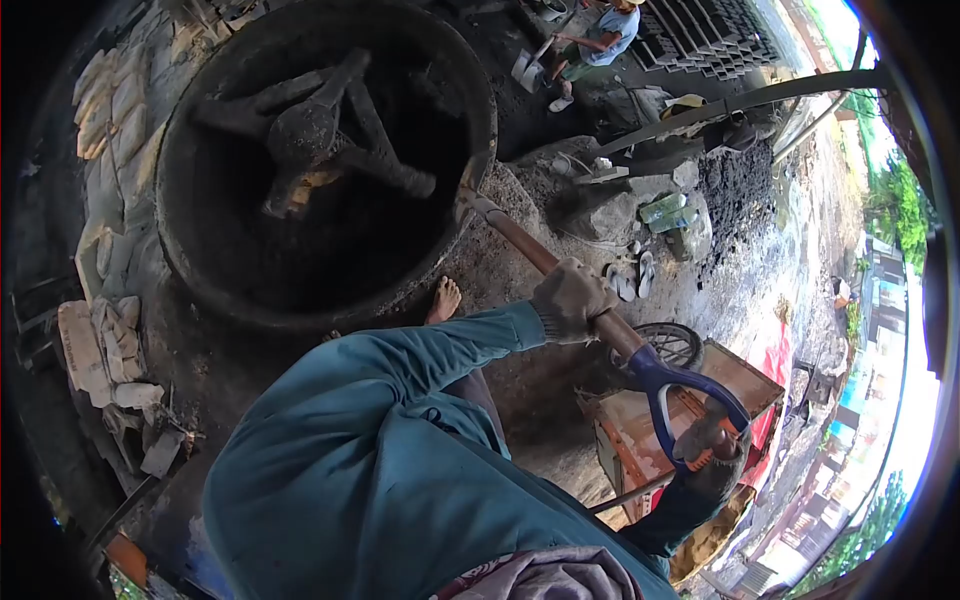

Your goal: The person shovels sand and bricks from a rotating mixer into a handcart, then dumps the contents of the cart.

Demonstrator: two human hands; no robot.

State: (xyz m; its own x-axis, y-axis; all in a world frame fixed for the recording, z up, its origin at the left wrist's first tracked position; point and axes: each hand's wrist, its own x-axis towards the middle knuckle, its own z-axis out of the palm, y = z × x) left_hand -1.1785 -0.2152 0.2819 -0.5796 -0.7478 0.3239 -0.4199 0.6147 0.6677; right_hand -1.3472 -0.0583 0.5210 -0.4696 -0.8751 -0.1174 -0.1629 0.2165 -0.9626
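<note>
A shovel with a wooden shaft (522,243) and a blue D-shaped handle (652,372) slants across the view. My left hand (573,300), in a dirty grey glove, is wrapped round the middle of the shaft. My right hand (712,440), also gloved, is closed on the orange grip of the D-handle. The shaft's far end reaches the rim of a large round mixing pan (478,110), and the blade cannot be made out clearly. Inside the pan stands a mixer hub with thick arms (305,135), above dark material.
A bare foot (443,300) stands beside the pan. A rusty wheeled cart (640,440) is under the handle. Sandals (645,272), a plastic bottle (665,208) and rocks lie to the right. Another person (608,40) holds a shovel near stacked blocks (700,35). Paper sacks (110,100) are at left.
</note>
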